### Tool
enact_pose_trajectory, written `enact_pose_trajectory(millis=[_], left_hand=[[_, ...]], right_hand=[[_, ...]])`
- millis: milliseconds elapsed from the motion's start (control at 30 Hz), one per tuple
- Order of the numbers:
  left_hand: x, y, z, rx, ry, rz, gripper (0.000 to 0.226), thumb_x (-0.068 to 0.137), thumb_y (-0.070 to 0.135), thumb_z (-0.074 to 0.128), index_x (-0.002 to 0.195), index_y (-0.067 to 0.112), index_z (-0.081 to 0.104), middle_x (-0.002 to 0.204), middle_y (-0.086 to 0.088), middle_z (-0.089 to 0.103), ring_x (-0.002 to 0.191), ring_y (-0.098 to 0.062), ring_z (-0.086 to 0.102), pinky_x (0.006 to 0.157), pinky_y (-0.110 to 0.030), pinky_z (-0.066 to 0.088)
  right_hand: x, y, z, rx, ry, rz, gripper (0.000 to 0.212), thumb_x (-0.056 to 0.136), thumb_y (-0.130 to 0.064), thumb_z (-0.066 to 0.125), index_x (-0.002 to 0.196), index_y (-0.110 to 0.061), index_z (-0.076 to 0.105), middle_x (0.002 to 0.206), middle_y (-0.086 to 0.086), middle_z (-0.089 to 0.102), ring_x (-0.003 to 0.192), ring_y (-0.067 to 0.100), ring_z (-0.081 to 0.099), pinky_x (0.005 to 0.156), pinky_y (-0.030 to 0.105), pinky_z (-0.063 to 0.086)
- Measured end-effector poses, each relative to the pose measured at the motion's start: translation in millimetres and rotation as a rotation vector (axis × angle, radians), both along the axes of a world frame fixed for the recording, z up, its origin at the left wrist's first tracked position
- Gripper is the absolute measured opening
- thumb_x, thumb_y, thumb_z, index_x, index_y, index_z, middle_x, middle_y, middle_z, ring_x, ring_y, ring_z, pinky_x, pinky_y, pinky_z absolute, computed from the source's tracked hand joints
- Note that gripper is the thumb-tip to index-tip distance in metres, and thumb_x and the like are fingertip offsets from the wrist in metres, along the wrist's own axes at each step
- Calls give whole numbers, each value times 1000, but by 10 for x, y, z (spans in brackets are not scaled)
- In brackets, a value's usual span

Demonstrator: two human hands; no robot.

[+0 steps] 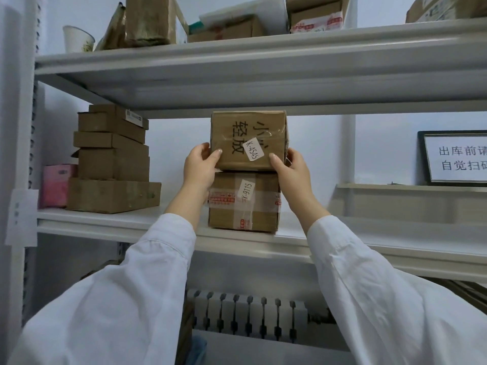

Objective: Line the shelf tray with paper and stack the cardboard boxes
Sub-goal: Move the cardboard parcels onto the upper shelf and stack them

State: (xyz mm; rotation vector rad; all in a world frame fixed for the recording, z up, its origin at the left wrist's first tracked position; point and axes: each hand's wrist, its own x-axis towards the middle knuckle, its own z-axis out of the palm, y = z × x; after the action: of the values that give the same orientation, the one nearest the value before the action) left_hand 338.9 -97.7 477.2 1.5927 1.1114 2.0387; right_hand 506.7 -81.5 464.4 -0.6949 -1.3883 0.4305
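I hold the upper box (247,140) by its lower corners, my left hand (200,164) and right hand (292,167) clamped on it, on the lower box (243,201); next I should square it and release.

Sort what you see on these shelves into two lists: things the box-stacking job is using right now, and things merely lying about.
In use: left hand, right hand, box K-4545, box K-9115, middle shelf.

Lying about: stack of flat cartons, pink pack, paper cup, framed notice, radiator.
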Motion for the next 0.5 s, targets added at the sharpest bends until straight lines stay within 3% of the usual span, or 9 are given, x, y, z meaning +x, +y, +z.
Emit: enact_pose_trajectory(millis=[100, 300, 400, 500], left_hand=[[-4, 126, -31, -1, 2, -22, 37, 98, 27, 44, 134, 17, 45, 130, -2, 54, 116, -16, 50, 81, -23, 42], [51, 310, -117, -102, -60, -167, 41, 101, 32, 33, 142, 31, 31, 138, -2, 48, 123, -24, 49, 100, -46, 45], [90, 355, -120, -105, -77, -136, 43, 102, 31, 31, 144, 30, 30, 139, -2, 47, 126, -24, 47, 103, -47, 42], [108, 385, -113, -109, -128, -107, 40, 101, 29, 34, 141, 27, 38, 136, -2, 52, 123, -24, 50, 103, -47, 43]], right_hand=[[-9, 99, 2, -35, -28, -4, 45, 93, -26, 51, 136, -16, 46, 130, 1, 57, 118, 18, 55, 102, 43, 46], [-3, 226, -54, -124, -95, 4, 41, 94, -38, 46, 135, -37, 42, 126, -3, 60, 113, 20, 58, 99, 44, 48], [0, 250, -48, -138, -122, -52, 46, 95, -39, 47, 140, -35, 38, 123, 0, 61, 111, 23, 59, 96, 43, 49], [-6, 252, -50, -145, -160, -126, 40, 94, -41, 47, 133, -32, 46, 113, 0, 66, 105, 24, 61, 89, 47, 52]])
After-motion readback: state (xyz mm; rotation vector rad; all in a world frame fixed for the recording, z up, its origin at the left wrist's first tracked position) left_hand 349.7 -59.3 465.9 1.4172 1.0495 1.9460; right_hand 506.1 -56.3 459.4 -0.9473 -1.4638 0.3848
